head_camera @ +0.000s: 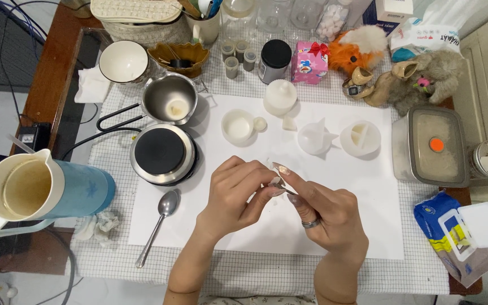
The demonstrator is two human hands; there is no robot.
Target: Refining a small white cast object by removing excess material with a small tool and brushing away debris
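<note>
At the far left a blue jug point(57, 192) with a cream rim stands partly off the checked cloth point(255, 274), its handle cut by the frame edge. Beside it lie a crumpled tissue point(101, 221) and a metal spoon point(159, 223), and above them a small round hotplate point(161, 153) with a steel pot point(170, 99) behind it. In the middle, over the white sheet point(334, 186), the left hand point(230, 195) and the right hand point(326, 217) meet, fingertips pressed together around a small thin pale piece point(278, 182). It is mostly hidden between the fingers; I cannot tell what it is or its full shape, only that it looks slim and translucent. Both hands pinch it, the right wearing a ring. Further right sit white moulds point(360, 137), then a lidded steel box point(430, 146) with an orange dot, and a blue and yellow packet point(453, 237) partly covered by a clear lid.
</note>
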